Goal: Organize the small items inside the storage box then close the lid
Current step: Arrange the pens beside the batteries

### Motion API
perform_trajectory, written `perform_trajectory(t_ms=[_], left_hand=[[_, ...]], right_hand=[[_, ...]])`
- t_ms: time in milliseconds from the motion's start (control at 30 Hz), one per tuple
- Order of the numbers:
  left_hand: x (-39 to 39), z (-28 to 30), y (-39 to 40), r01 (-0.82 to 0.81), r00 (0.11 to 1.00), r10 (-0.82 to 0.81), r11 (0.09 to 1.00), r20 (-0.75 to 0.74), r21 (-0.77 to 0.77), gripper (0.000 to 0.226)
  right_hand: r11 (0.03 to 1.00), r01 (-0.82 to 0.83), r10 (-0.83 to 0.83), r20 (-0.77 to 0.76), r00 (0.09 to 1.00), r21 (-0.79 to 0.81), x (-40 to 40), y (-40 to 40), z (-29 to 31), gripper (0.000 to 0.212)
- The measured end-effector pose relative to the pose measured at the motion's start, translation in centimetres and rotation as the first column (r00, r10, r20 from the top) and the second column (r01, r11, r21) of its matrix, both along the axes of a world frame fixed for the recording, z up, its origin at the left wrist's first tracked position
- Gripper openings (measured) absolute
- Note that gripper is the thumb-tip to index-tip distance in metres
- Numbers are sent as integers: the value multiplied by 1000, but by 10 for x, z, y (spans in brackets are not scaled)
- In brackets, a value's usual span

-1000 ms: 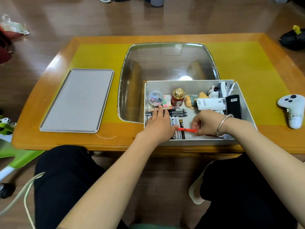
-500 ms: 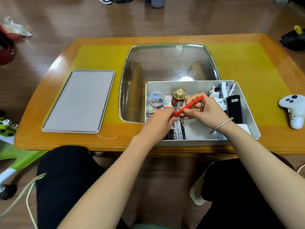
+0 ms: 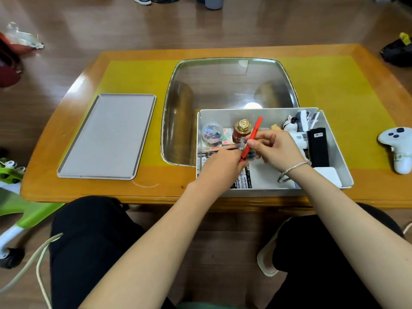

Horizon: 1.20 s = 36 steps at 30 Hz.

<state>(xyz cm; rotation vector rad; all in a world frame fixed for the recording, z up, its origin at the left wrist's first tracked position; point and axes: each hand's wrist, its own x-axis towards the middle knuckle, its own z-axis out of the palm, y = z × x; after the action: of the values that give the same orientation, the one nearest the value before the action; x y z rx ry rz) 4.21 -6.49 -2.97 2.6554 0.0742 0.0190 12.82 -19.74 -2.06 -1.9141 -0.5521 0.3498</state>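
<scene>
- Holding a red pen (image 3: 252,139) above the open storage box (image 3: 334,152), we have both hands on it: our right hand (image 3: 275,150) pinches the middle of the barrel with curled fingers, and our left hand (image 3: 219,166) grips its lower end.
- The pen stands tilted, its upper tip leaning away from us toward the box's far wall.
- The box sits on the desk (image 3: 334,85) at the near edge, partly over the glass panel (image 3: 229,85) in the middle.
- Inside, along the far side, we see a clear round capsule (image 3: 211,133), a red bottle with a gold cap (image 3: 242,130) and a small black-and-white figurine (image 3: 291,124).
- A black rectangular item (image 3: 318,148) stands by the right wall, with a white block (image 3: 328,176) in the near right corner.
- Batteries (image 3: 244,180) lie on the box floor under our left wrist, and other pens (image 3: 218,149) lie just beyond that hand.
- The grey lid (image 3: 107,134) lies flat on the desk, well apart to the left.
- A white controller (image 3: 399,148) rests at the right of the desk.
</scene>
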Motion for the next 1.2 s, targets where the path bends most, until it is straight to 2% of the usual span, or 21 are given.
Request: perform_trajectory(t_ms=[67, 133, 200, 267, 367, 467, 533, 633, 967, 1033, 1100, 1200], left_hand=[[-1, -2, -2, 4, 991, -5, 1000, -132, -7, 37], [-3, -4, 1, -4, 959, 14, 999, -285, 34, 51], [-3, -5, 5, -24, 916, 40, 999, -400, 45, 62], [-4, -4, 7, -20, 887, 44, 998, -461, 57, 68], [-6, -3, 6, 14, 871, 25, 997, -491, 74, 70], [-6, -2, 6, 9, 865, 36, 996, -501, 87, 69], [-5, -1, 7, 3, 855, 51, 995, -516, 104, 68], [-2, -2, 7, 17, 848, 59, 990, -527, 137, 69], [5, -13, 7, 10, 843, 80, 986, -532, 164, 70], [4, -15, 7, 8, 846, 84, 985, -526, 171, 71], [4, -17, 7, 14, 856, 75, 986, -512, 167, 70], [5, -19, 8, 49, 868, 28, 989, -496, 142, 65]], right_hand=[[998, 20, -16, 67, 998, -55, 5, 4, -2, 10], [981, 33, 14, 237, 971, -193, 13, 9, -4, 16], [918, -62, 213, 356, 910, -391, 18, 18, -6, 24], [806, -152, 417, 366, 832, -573, 21, 31, -11, 29], [673, -185, 569, 343, 747, -716, 23, 52, -19, 28], [657, -120, 577, 394, 715, -745, 25, 65, -28, 21], [685, -65, 521, 426, 740, -726, 27, 67, -32, 17], [667, -26, 487, 409, 772, -745, 28, 69, -35, 14], [729, -114, 426, 316, 848, -675, 28, 38, -13, 16], [686, -88, 449, 325, 832, -723, 29, 20, -6, 11], [590, -84, 502, 283, 817, -803, 28, 2, -3, 8], [425, -212, 520, 45, 853, -880, 25, -16, 0, 17]])
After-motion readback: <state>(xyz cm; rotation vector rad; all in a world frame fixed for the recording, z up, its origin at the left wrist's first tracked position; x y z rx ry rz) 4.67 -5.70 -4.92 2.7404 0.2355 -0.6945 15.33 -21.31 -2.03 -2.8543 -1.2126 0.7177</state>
